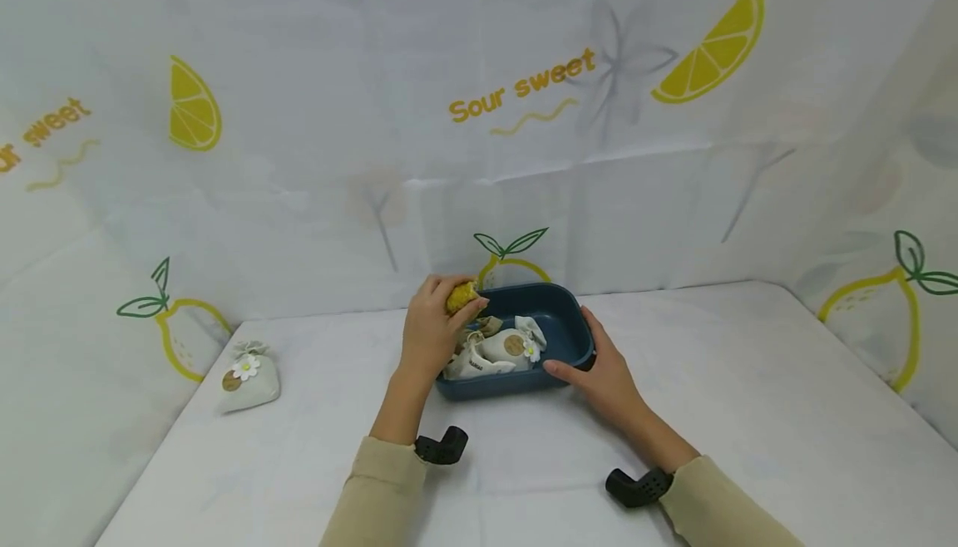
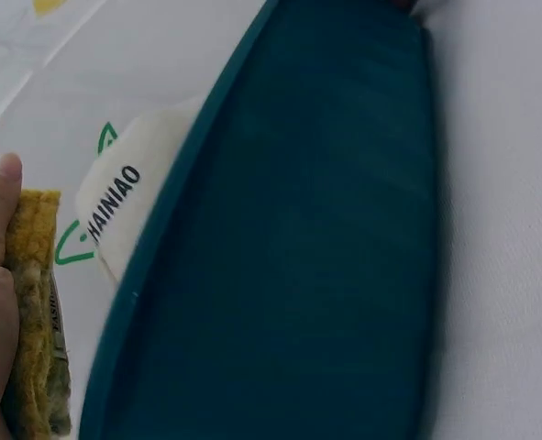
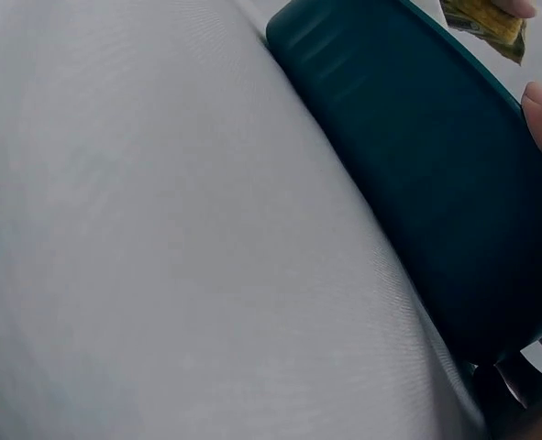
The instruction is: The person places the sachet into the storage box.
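My left hand (image 1: 434, 327) pinches a yellow and olive cloth-like bundle (image 2: 37, 293) over the left end of a dark blue basin (image 1: 494, 386). Dark lettering shows on the bundle's side. At the basin's right end my right hand (image 1: 606, 372) grips the rim, thumb over the front edge and fingers along the outer side. Inside, toward the left, lie a whitish pouch (image 1: 500, 346) with a daisy and round brown tag, and a white item (image 2: 119, 197) lettered HAINIAO. A brownish piece (image 1: 490, 326) shows behind them. The left hand hides part of the contents.
Far left on the white-covered table (image 1: 337, 447) stands a tied grey-white pouch (image 1: 254, 389) with a daisy and brown tag. A white lemon-print cloth (image 1: 299, 239) hangs behind the table. Black wrist cameras (image 1: 441, 445) sit on both wrists.
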`<state>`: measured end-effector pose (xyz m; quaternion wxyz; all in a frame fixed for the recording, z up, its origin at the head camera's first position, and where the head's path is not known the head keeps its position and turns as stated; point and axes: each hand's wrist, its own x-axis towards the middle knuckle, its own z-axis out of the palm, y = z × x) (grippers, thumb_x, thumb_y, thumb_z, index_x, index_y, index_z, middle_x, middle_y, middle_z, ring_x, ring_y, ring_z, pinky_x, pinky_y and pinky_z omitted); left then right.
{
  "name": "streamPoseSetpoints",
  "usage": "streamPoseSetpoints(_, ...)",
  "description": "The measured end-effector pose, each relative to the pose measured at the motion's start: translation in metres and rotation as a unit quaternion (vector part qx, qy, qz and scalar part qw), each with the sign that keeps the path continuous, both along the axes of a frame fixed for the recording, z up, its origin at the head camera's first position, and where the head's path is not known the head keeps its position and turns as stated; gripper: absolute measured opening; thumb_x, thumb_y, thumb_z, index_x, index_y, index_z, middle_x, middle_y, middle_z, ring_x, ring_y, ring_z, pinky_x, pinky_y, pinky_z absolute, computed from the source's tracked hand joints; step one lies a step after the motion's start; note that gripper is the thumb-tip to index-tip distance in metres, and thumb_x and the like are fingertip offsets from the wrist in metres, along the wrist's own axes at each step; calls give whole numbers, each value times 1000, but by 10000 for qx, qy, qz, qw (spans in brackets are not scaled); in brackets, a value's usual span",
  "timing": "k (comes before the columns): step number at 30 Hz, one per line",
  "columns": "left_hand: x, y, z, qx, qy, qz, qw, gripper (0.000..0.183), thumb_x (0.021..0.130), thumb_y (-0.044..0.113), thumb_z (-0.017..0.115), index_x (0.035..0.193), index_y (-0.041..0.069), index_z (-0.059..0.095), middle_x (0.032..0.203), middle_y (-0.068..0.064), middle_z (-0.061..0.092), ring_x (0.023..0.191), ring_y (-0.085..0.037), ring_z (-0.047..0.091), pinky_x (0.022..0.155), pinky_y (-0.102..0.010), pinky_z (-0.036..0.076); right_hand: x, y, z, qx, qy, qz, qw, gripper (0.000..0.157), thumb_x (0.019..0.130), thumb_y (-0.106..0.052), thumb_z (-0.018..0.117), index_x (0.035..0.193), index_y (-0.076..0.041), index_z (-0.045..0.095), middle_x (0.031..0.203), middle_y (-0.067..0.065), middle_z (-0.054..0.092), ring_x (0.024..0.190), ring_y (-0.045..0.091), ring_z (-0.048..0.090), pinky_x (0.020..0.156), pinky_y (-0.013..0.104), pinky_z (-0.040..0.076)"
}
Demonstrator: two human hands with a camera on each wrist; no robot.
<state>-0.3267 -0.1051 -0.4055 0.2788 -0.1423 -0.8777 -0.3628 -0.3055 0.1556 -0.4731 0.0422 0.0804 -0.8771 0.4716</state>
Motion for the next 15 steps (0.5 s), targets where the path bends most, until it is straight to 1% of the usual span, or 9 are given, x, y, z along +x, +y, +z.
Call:
streamPoseSetpoints(3, -5, 0, -4, 13, 3, -17, 10000, 42, 90, 40, 73, 124, 16, 70, 109, -10, 64, 89, -26, 61, 77, -40, 53, 1, 1, 1, 19, -11, -13, 10000, 106, 86, -45, 77, 164, -15, 11, 169, 18, 19, 154, 42, 23, 118, 65, 29)
streamPoseSetpoints(8, -9, 1, -10, 121, -259, -88, 9996, 43, 91, 40, 72, 126, 16, 69, 109, -10, 63, 87, -24, 59, 76, -37, 50, 2, 2, 2, 35, -82, 1, 10000, 107, 86, -45, 77, 164, -15, 11, 169, 19, 19, 154, 42, 23, 118, 65, 30)
streamPoseSetpoints(13, -11, 2, -13, 133, -454, -140, 9988, 42, 93, 41, 70, 128, 18, 68, 111, -11, 63, 89, -25, 59, 77, -39, 51, 2, 2, 2, -8, -80, 8, 10000, 106, 86, -44, 77, 164, -15, 11, 169, 19, 19, 154, 42, 23, 118, 65, 30)
streamPoseSetpoints(15, -12, 2, -13, 24, -619, -79, 9981, 42, 96, 44, 66, 130, 19, 66, 115, -12, 63, 94, -27, 60, 81, -41, 52, 1, 1, 2, -38, -79, 8, 10000, 106, 86, -44, 77, 164, -16, 11, 169, 19, 19, 154, 42, 23, 118, 65, 30)
